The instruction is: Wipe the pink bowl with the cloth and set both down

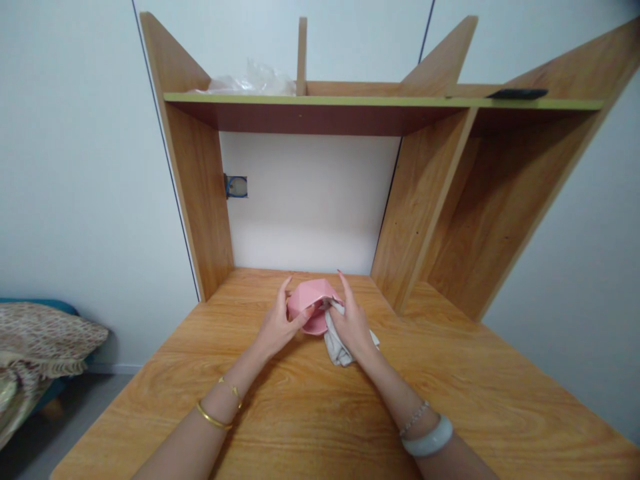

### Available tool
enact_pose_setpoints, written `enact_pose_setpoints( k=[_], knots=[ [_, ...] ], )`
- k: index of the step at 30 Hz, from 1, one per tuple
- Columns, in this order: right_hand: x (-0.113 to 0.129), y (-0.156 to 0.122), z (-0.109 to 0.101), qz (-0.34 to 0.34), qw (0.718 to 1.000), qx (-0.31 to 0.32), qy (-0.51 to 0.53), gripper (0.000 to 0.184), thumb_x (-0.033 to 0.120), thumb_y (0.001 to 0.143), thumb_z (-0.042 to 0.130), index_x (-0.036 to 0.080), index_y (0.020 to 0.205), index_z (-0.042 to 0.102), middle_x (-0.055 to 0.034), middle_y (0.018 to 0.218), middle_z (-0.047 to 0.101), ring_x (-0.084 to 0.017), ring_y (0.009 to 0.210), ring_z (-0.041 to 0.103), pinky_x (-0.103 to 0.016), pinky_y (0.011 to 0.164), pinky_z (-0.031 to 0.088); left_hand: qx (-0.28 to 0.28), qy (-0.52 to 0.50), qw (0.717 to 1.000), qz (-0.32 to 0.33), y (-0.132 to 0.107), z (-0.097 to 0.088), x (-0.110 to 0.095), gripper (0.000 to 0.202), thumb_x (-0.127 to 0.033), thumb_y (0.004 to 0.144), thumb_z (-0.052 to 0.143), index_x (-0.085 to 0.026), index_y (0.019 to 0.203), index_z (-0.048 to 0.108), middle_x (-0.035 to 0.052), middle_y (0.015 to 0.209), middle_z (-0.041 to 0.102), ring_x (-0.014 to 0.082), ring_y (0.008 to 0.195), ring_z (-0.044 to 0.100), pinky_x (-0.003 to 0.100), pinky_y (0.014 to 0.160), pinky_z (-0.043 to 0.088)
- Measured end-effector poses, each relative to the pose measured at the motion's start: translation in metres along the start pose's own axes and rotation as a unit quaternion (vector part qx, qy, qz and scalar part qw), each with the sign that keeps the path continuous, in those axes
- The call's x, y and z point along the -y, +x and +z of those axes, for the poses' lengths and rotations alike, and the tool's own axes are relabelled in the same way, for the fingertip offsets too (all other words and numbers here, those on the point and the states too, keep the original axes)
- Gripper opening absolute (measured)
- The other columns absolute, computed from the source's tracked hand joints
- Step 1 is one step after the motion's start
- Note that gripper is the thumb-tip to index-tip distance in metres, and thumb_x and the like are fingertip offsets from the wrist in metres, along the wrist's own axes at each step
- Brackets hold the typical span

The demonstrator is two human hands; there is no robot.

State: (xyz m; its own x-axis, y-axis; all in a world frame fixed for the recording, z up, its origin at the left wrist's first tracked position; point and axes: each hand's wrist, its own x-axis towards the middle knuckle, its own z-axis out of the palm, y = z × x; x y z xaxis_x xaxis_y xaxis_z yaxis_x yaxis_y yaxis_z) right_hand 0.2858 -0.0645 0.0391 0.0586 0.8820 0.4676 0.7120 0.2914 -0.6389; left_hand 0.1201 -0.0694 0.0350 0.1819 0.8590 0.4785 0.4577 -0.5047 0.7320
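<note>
A pink faceted bowl-like container (313,292) is tilted on its side above the wooden desk, its opening turned toward me. My left hand (281,321) grips its left side, thumb at the rim and fingers behind. At the right rim, my right hand (353,323) is closed on a whitish cloth (338,343), which is pressed to the edge and partly inside the opening. The cloth's loose end hangs below the hand toward the desk. Some of the right fingertips are hidden by the container and cloth.
The wooden desk (300,413) carries a shelf unit (320,101) at its back. On the shelf lie a clear plastic bag (255,79) and a dark flat object (520,94). An open wall socket box (237,187) shows wires. A patterned cover (45,337) drapes over furniture at left.
</note>
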Motion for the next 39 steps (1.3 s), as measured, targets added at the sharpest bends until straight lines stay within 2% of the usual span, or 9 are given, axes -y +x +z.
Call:
enact_pose_setpoints(
  k=[4,9,14,18,23,27,33,36,39],
  knots=[
    [-0.005,0.002,0.011,0.020,0.988,-0.045,0.144,0.062,0.019,0.074,0.040,0.017,0.133,0.021,-0.0059,0.104,0.060,-0.016,0.090,0.057,-0.026,0.077,0.042,0.029,-0.104,0.993,0.052,-0.001,0.012,0.006,0.085,-0.046,0.070,0.060,-0.014,0.131,0.011,0.0135,0.127,0.039,0.0194,0.114,0.042,0.030,0.094,0.036],
    [-0.011,0.005,0.023,0.059,0.983,-0.009,0.173,0.064,0.022,0.073,0.043,0.015,0.132,0.019,-0.0077,0.103,0.060,-0.017,0.090,0.058,-0.026,0.075,0.044,0.013,-0.129,0.990,0.052,-0.001,0.015,0.003,0.070,-0.038,0.072,0.058,-0.015,0.126,0.019,0.0117,0.124,0.043,0.0175,0.110,0.046,0.027,0.090,0.040],
    [-0.010,0.009,0.015,0.092,0.995,0.019,0.029,0.072,0.027,0.066,0.055,0.010,0.130,0.027,-0.0134,0.101,0.061,-0.023,0.089,0.059,-0.028,0.071,0.043,0.012,0.053,0.999,-0.008,-0.002,0.001,-0.006,0.068,-0.036,0.065,0.061,-0.016,0.124,0.032,0.0076,0.107,0.058,0.0216,0.094,0.056,0.031,0.080,0.045],
    [-0.002,0.007,0.003,0.099,0.987,0.037,-0.121,0.074,0.036,0.071,0.053,0.012,0.134,0.021,-0.0124,0.087,0.065,-0.025,0.079,0.062,-0.027,0.062,0.040,0.042,0.165,0.985,-0.030,-0.004,-0.004,-0.014,0.074,-0.037,0.061,0.061,-0.018,0.127,0.033,0.0077,0.103,0.061,0.0262,0.090,0.059,0.033,0.075,0.046],
    [0.010,-0.001,-0.005,0.025,0.960,0.025,-0.279,0.076,0.033,0.076,0.048,0.016,0.138,0.008,-0.0077,0.070,0.066,-0.025,0.070,0.063,-0.028,0.060,0.037,0.074,0.236,0.968,-0.028,-0.006,-0.003,-0.018,0.068,-0.034,0.062,0.057,-0.019,0.125,0.037,0.0076,0.100,0.063,0.0278,0.086,0.061,0.033,0.072,0.047],
    [0.013,-0.002,-0.008,-0.036,0.948,0.044,-0.313,0.075,0.032,0.077,0.047,0.018,0.138,0.005,-0.0074,0.075,0.067,-0.023,0.071,0.063,-0.027,0.062,0.037,0.093,0.262,0.961,-0.012,-0.006,-0.005,-0.021,0.069,-0.034,0.063,0.055,-0.017,0.127,0.036,0.0096,0.103,0.062,0.0284,0.088,0.060,0.034,0.074,0.046],
    [0.009,-0.001,-0.006,-0.059,0.947,0.117,-0.295,0.065,0.028,0.079,0.043,0.023,0.137,0.014,-0.0063,0.082,0.068,-0.023,0.079,0.062,-0.026,0.064,0.038,0.099,0.288,0.952,0.005,-0.006,-0.012,-0.020,0.070,-0.041,0.067,0.054,-0.022,0.130,0.030,0.0063,0.104,0.062,0.0267,0.089,0.060,0.034,0.076,0.044],
    [0.005,-0.001,-0.002,-0.048,0.966,0.101,-0.232,0.063,0.027,0.080,0.042,0.022,0.137,0.016,-0.0068,0.083,0.068,-0.024,0.079,0.062,-0.028,0.066,0.040,0.061,0.230,0.971,0.027,-0.004,-0.013,-0.012,0.064,-0.043,0.072,0.051,-0.027,0.130,0.029,0.0041,0.110,0.059,0.0231,0.089,0.059,0.033,0.077,0.043],
    [-0.004,0.001,0.002,-0.013,0.993,0.052,-0.107,0.062,0.025,0.079,0.043,0.019,0.136,0.020,-0.0084,0.091,0.066,-0.023,0.086,0.060,-0.029,0.070,0.041,0.003,0.128,0.991,0.028,-0.002,-0.010,0.000,0.064,-0.046,0.077,0.046,-0.023,0.132,0.024,0.0075,0.115,0.053,0.0188,0.079,0.059,0.031,0.072,0.044]
  ],
)
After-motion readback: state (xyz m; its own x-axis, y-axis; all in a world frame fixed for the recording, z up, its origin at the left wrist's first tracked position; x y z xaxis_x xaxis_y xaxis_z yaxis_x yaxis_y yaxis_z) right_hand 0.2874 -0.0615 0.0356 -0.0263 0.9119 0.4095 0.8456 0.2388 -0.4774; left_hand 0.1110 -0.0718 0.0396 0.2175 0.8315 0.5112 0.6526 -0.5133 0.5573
